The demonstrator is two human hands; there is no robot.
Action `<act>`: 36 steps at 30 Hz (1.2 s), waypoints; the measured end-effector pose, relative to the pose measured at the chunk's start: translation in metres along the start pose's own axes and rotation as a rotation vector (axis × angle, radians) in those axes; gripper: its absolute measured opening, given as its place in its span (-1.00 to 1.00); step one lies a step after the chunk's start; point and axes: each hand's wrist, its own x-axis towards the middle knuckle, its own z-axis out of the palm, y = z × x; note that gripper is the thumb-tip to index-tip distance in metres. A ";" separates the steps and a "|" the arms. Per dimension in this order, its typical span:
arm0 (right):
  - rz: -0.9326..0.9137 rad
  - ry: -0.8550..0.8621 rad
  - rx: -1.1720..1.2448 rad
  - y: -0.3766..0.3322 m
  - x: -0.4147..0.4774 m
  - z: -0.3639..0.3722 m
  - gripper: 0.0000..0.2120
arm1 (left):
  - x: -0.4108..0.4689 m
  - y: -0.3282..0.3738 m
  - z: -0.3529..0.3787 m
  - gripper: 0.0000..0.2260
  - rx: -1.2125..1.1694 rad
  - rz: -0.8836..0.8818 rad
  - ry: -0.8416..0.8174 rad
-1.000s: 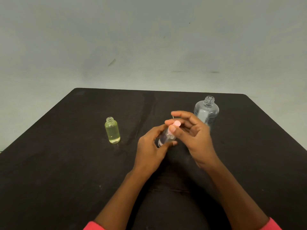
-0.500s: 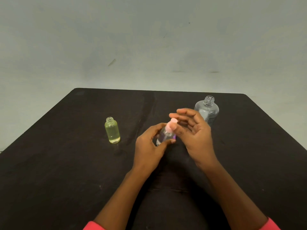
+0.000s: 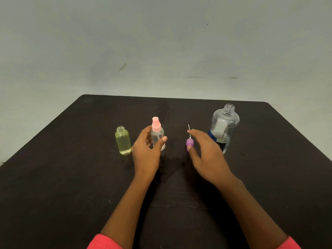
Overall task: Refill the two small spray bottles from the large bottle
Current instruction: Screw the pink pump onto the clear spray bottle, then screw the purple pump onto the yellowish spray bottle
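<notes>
This is a plain indoor room with a simple tabletop work spot; whether it belongs to a home or a workplace cannot be told. A dark matte table (image 3: 71, 177) fills the near part of the view, and beyond its far edge rises a pale grey-green painted wall (image 3: 161, 42) marked with a few dark scuffs (image 3: 122, 67). On the table stand household-type containers: a large clear bottle (image 3: 223, 126) at the right, a small yellowish bottle (image 3: 123, 141) at the left, and a small pink-capped spray bottle (image 3: 158, 133) between them.
</notes>
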 end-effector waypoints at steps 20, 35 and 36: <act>-0.030 -0.172 -0.169 0.000 0.000 0.011 -0.50 | 0.006 -0.010 0.006 -0.58 0.117 -0.063 -0.038; -0.327 0.493 0.158 -0.014 0.001 0.000 -0.77 | -0.003 0.013 -0.005 -0.59 0.293 0.417 0.272; -0.331 0.533 0.183 -0.016 0.001 -0.002 -0.77 | -0.002 0.014 -0.008 -0.59 0.341 0.464 0.346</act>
